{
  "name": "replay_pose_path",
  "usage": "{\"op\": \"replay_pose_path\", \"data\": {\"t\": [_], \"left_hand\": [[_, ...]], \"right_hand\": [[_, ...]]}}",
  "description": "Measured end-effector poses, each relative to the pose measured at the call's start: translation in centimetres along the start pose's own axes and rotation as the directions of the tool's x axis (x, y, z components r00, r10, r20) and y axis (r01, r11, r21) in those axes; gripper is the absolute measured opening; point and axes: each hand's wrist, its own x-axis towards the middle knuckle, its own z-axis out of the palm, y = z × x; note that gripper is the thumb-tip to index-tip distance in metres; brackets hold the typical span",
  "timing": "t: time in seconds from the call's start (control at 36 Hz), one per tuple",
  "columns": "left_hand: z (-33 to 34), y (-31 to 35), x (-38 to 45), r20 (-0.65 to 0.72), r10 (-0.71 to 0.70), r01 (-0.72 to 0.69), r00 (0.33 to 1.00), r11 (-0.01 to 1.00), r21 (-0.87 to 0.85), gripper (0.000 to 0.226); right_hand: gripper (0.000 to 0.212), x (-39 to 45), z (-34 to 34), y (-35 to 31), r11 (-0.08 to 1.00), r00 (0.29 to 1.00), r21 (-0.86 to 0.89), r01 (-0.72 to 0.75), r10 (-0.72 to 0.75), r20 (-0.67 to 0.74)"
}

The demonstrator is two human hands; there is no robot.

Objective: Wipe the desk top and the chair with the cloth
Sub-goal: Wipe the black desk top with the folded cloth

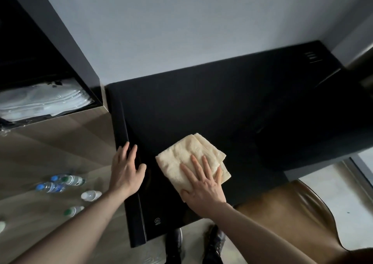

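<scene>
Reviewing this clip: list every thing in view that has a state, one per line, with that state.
cloth: folded, lying flat on the desk top, pressed under the right hand
right hand: fingers straight, pressing the cloth
left hand: fingers straight, resting on the desk's left edge
desk top: dark, bare apart from the cloth
chair: brown, at the desk's right, untouched
water bottles: lying on the wooden surface to the left

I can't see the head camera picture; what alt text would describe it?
A person's right hand presses a folded cream cloth flat on a black desk top, while the left hand rests on the desk's left edge. A brown chair stands at right; water bottles lie on the floor at left.
</scene>
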Motion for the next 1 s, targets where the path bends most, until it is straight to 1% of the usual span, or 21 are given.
{"op": "replay_pose_path", "data": {"t": [0.08,0.14,0.19,0.39,0.5,0.58,0.67,0.81,0.94,1.0], "left_hand": [[1.0,1.7,0.3,0.038,0.101,-0.105,0.994,0.987,0.121,0.078],[1.8,3.4,0.6,0.066,0.166,-0.175,0.984,0.969,0.173,0.077],[2.9,5.0,0.9,0.109,0.198,-0.217,0.974,0.952,0.215,0.077],[6.5,12.3,2.2,0.243,0.299,-0.364,0.923,0.885,0.291,0.082],[8.4,17.1,3.3,0.358,0.344,-0.461,0.868,0.826,0.324,0.088],[9.9,20.3,4.2,0.404,0.371,-0.515,0.836,0.787,0.342,0.088],[11.5,23.6,5.0,0.42,0.386,-0.539,0.822,0.766,0.351,0.088],[14.6,29.5,6.3,0.418,0.387,-0.544,0.822,0.751,0.374,0.089],[17.7,35.7,7.8,0.451,0.455,-0.624,0.768,0.688,0.37,0.088],[19.1,38.2,8.4,0.447,0.47,-0.634,0.762,0.683,0.363,0.085]], "right_hand": [[0.08,-0.2,-1.2,3.3,0.995,0.996,0.036,-0.089,0.089,-0.005],[0.081,-0.2,-2.0,5.7,0.986,0.989,0.075,-0.149,0.15,0.001],[0.081,-0.2,-2.8,8.2,0.972,0.979,0.116,-0.205,0.205,0.007],[0.082,-0.6,-5.8,17.5,0.893,0.918,0.218,-0.394,0.393,0.049],[0.083,-0.6,-7.0,22.9,0.84,0.875,0.257,-0.478,0.482,0.05],[0.083,-0.6,-7.9,27.0,0.796,0.835,0.283,-0.534,0.549,0.031],[0.083,-0.5,-8.8,30.9,0.768,0.81,0.305,-0.563,0.586,0.021],[0.082,-0.1,-9.8,37.2,0.746,0.788,0.333,-0.577,0.616,-0.013],[0.081,0.4,-11.1,43.8,0.729,0.764,0.35,-0.589,0.643,-0.053],[0.081,0.5,-11.7,46.5,0.72,0.752,0.358,-0.595,0.655,-0.068]]}}
